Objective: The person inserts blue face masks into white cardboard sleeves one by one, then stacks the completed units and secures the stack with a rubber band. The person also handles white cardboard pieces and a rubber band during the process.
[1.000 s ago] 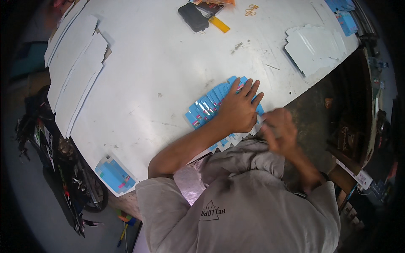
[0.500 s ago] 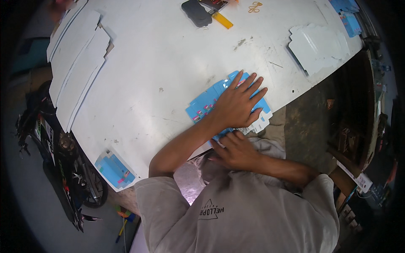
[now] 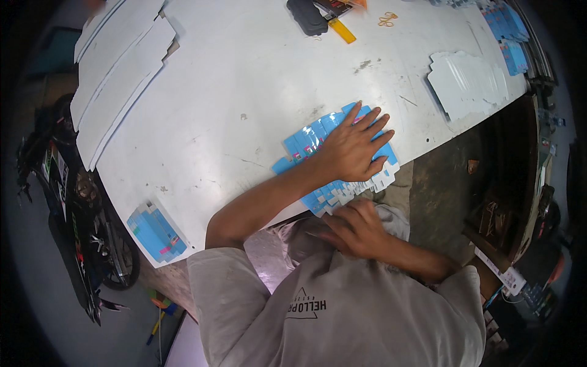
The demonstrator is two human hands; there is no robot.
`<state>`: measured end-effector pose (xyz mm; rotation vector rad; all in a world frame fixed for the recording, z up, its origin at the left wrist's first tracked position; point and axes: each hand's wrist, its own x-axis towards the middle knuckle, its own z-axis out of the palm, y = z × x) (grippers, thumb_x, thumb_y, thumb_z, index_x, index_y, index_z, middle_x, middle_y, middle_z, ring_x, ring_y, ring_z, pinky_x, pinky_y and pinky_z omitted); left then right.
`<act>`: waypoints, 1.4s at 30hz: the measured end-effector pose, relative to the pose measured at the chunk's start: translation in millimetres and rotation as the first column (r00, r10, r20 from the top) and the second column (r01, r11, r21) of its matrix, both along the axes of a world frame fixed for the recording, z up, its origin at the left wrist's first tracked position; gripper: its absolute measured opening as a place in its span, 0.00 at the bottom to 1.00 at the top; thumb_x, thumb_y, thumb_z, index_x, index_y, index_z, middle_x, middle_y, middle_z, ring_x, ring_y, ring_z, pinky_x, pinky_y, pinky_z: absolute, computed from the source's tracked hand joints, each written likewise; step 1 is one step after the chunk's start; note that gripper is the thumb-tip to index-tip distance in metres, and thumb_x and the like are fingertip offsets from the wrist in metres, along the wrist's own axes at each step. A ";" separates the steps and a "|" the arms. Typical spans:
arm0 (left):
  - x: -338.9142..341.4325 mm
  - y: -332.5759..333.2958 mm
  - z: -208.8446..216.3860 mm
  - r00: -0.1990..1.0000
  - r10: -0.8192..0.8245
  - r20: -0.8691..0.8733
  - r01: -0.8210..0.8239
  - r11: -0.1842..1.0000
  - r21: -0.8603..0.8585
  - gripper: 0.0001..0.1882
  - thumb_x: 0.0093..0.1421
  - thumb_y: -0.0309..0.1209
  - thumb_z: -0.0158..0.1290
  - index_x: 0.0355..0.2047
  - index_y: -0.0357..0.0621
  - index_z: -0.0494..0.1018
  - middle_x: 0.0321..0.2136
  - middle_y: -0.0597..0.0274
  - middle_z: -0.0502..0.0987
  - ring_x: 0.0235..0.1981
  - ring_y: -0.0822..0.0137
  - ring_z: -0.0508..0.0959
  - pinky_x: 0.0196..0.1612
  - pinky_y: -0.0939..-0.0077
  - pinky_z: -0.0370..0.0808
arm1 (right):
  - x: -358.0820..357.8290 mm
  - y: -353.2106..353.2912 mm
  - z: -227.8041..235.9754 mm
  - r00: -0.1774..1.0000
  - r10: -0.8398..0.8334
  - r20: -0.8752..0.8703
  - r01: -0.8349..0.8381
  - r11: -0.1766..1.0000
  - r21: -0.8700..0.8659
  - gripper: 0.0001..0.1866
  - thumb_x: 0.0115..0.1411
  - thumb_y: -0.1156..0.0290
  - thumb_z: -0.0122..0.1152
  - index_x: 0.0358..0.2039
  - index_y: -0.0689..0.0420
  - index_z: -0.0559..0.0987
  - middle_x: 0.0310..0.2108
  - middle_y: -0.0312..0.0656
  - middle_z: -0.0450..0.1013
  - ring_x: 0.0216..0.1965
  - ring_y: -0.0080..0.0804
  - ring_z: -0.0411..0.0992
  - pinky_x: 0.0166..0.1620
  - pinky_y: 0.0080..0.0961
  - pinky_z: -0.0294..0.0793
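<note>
Flat blue-and-white carton blanks [image 3: 306, 139] lie in an overlapping, fanned pile by the near edge of the white table. My left hand [image 3: 354, 150] rests palm down on them, fingers stretched and spread. Just off the table's edge, below the white flaps [image 3: 351, 192] of the pile, is my right hand [image 3: 358, 226]. Its fingers are bent and partly blurred, close to the pile's near corner. Whether they pinch anything cannot be made out.
Large white sheets [image 3: 119, 79] are stacked at the left, and white die-cut blanks [image 3: 468, 85] lie at the right. A smaller blue stack [image 3: 156, 232] sits at the near left corner. A dark tool with a yellow end [image 3: 342, 30] lies far back.
The carton blanks are more spread out, with more white flaps showing along the near edge. My right hand has drawn back from the pile toward my body. My left hand still presses the pile.
</note>
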<state>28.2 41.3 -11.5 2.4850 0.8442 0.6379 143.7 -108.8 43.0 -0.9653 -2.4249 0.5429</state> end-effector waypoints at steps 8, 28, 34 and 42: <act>0.4 1.4 0.8 1.000 -0.019 0.013 0.019 0.999 -0.029 0.29 0.67 0.46 0.51 0.63 0.43 0.73 0.67 0.44 0.69 0.72 0.45 0.63 0.74 0.37 0.50 | 10.7 3.3 6.3 0.994 0.100 -0.052 -0.103 0.993 -0.065 0.21 0.57 0.71 0.65 0.52 0.62 0.83 0.48 0.46 0.76 0.49 0.44 0.73 0.50 0.42 0.72; 0.1 6.5 11.0 0.992 -0.068 -0.111 0.062 0.997 -0.056 0.27 0.64 0.45 0.54 0.58 0.42 0.76 0.65 0.43 0.71 0.71 0.40 0.63 0.75 0.37 0.49 | 100.6 55.5 50.8 0.191 -0.946 -0.261 0.004 0.267 -0.964 0.14 0.73 0.71 0.60 0.52 0.67 0.80 0.42 0.45 0.81 0.40 0.26 0.80 0.41 0.27 0.83; 2.0 5.0 13.4 0.998 -0.039 -0.057 0.035 0.997 -0.066 0.21 0.65 0.42 0.55 0.46 0.36 0.81 0.60 0.39 0.74 0.71 0.41 0.63 0.73 0.35 0.52 | 96.1 72.8 53.1 0.026 -0.959 -0.283 0.009 0.284 -0.959 0.18 0.76 0.63 0.55 0.54 0.67 0.78 0.36 0.40 0.80 0.33 0.23 0.80 0.31 0.22 0.82; 2.2 6.7 12.8 0.998 -0.049 -0.046 0.046 0.996 -0.080 0.22 0.64 0.42 0.55 0.46 0.34 0.82 0.57 0.39 0.76 0.71 0.42 0.64 0.74 0.35 0.51 | 110.3 73.7 33.0 0.093 -0.964 -0.249 0.247 0.265 -0.932 0.19 0.72 0.61 0.64 0.48 0.69 0.82 0.34 0.42 0.82 0.29 0.20 0.77 0.31 0.21 0.79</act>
